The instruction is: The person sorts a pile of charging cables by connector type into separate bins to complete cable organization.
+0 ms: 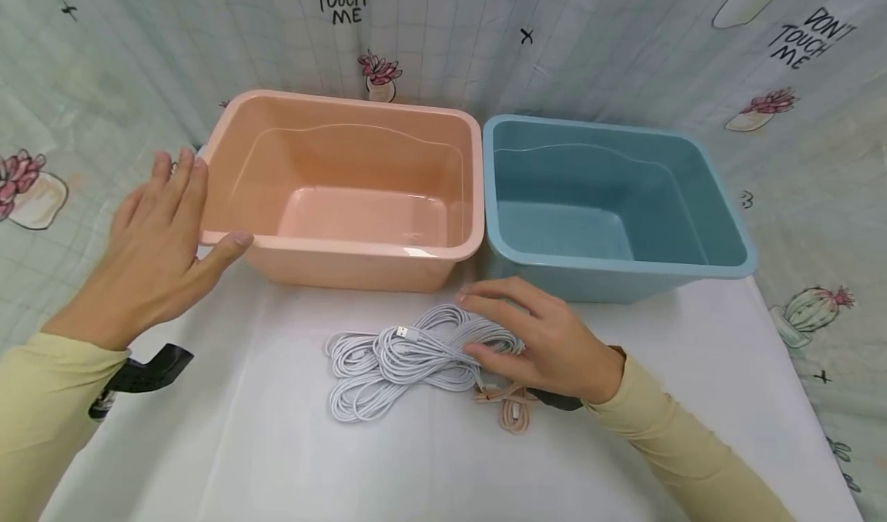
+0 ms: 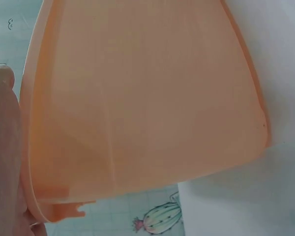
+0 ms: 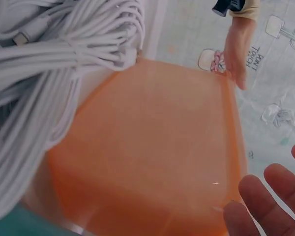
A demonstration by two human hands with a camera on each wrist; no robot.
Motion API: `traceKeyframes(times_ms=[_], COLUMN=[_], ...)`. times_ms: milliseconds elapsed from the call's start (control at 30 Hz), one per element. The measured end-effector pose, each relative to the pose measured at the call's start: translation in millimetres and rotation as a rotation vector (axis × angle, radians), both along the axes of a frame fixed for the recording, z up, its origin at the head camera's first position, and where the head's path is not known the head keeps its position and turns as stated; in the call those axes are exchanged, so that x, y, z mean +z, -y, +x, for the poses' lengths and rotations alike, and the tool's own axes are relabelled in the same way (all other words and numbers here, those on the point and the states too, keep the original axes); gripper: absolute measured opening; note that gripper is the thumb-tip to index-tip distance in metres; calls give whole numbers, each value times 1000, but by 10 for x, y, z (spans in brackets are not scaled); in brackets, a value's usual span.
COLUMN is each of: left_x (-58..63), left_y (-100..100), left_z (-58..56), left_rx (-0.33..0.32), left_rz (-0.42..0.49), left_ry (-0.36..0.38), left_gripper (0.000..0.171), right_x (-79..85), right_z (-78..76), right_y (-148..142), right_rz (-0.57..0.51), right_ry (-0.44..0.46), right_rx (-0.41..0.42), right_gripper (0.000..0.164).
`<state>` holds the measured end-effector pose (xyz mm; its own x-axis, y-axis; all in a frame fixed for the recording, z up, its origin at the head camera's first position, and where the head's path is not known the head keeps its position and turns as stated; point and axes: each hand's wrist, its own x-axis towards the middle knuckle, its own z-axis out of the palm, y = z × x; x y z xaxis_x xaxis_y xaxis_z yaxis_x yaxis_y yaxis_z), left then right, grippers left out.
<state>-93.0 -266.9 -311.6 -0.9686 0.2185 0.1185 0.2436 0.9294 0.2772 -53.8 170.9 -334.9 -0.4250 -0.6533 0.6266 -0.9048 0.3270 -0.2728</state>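
My left hand [image 1: 155, 243] lies straight-fingered along the left rim of the smooth plastic peach tub [image 1: 346, 270] at the tabletop's [image 1: 277, 460] far left, so I judge I'm steadying or squaring it. Rightward, before the tubs, lie the looped, smooth white cables [image 1: 423, 364] and a small tan coil [image 1: 514, 413], with my right hand [image 1: 547, 336] loosely spread over the white loops, gripping nothing, contact unclear; gathering them would call for curled fingers. Toward the far right corner stands the round-cornered blue tub [image 1: 589, 285].
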Motion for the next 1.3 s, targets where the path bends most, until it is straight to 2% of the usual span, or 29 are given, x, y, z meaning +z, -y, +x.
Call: traceKeyframes(times_ms=[233,400,733,967,1300], left_x=[38,-12,-5,2,-3], left_y=[-39,-80,-132,-180,-139], left_z=[-42,-79,-89,-125,-98], left_rx=[-1,-4,-1,-16,15], left_rz=[64,62,5,-1,-2], left_ry=[-39,-19,-36,-18,-3], left_gripper=[93,95,94,94,94], right_x=[-264,-406,-475,-554,-618], right_z=[-123,-155,-188,-200,-196], right_y=[-36,-8,106,159,209], right_rz=[74,110,259,342,423], right_ry=[147,223,294,369,431], right_rx=[12,20,9,51,41], right_gripper=[45,54,66,69,52])
